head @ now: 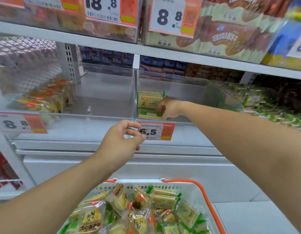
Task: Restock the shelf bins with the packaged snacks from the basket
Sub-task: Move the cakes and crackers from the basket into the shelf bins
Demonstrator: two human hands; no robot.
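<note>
Placing green cracker packs [149,105] into the clear bin [188,88] right of centre on the middle shelf [180,54]: right hand [169,108] reached well inside, fingers curled round the right end of the small stack, pressing it against the bin's left wall. Left hand [119,141] hovering in front of the bin, just before the 6.5 price tag [163,131], fingers [132,129] loosely curled, thumb and fingertips close together, holding nothing visible. Basket [197,188] with the orange handle sitting near, low in the scene, heaped with more green cracker packs and yellow round cakes [90,217]. Bin to the left [104,92] nearly bare at its right side, a few yellow cakes lying at its far left.

Judged as mid-stocking, with most of the load yet to go up. Next likely: letting go of the stack, drawing the right arm out without toppling it, then dropping to the basket for more green packs, sorted from the cakes.
</note>
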